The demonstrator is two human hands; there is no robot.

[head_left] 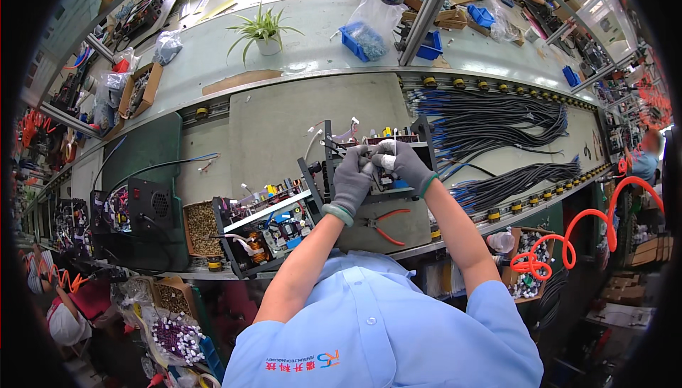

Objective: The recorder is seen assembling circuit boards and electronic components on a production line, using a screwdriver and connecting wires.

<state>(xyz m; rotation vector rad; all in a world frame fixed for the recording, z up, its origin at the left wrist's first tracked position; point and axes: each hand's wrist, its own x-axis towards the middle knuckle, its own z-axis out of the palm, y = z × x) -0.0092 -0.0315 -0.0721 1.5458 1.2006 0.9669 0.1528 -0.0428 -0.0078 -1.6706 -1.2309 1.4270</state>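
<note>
Both my hands wear grey gloves with pale fingertips and meet over an open black-framed electronic unit (424, 131) with circuit boards inside. My left hand (351, 180) is closed, its fingertips pinched together near the unit's front. Beside it, my right hand (406, 165) is also closed, the fingers bent inward; what they hold is too small to make out. A thin white strip (396, 136) sticks up by the right fingers. A second open unit (273, 221) with boards and a copper coil stands to the left. Red-handled pliers (387, 224) lie in front of my hands.
Bundles of black cables with blue ends (490, 121) lie on the right of the roller line. At left are a box of small brass-coloured parts (203, 230) and a black fan housing (150, 205). An orange coiled hose (568, 246) hangs at right. A potted plant (268, 45) stands behind.
</note>
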